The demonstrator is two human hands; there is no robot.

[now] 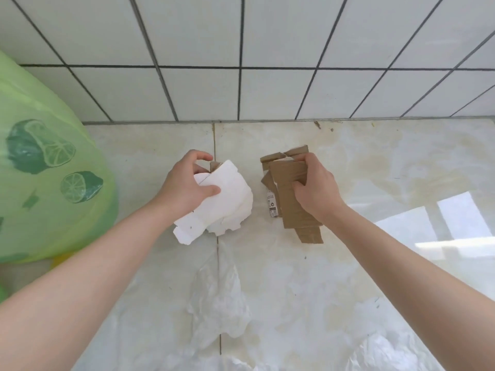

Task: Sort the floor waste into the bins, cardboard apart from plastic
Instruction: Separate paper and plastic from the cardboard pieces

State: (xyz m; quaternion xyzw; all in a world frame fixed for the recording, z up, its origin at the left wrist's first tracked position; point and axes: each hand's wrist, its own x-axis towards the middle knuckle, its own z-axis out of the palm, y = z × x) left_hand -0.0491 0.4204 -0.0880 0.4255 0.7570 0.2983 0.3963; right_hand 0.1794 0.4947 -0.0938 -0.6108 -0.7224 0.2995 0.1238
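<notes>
Against the tiled wall (267, 49), on the pale marble floor (375, 162), the sorting looks only partly done. At far left bulges a green lemon-print bag (48, 162), probably lining one of the bins, though its mouth is out of view and I cannot tell what it holds. Clear plastic film (217, 306) lies crumpled on the floor nearest the camera, with more of it at the bottom right, so the plastic seems untouched. No second bin shows.

Both bare forearms reach forward from the bottom corners, well apart, each hand on its own bundle. In the left hand (187, 183) is the white card (225, 202), a torn, folded wad with a brown scrap tucked behind it; the thumb presses its top face and the fingers curl round its far edge. Just beside it, the right hand (316, 188) grips the brown cardboard (292, 210), several flattened strips stacked together, fingers wrapped over the far edge and thumb clamped across the front. Whether either bundle is off the floor I cannot say. Neither has reached a bin yet.
</notes>
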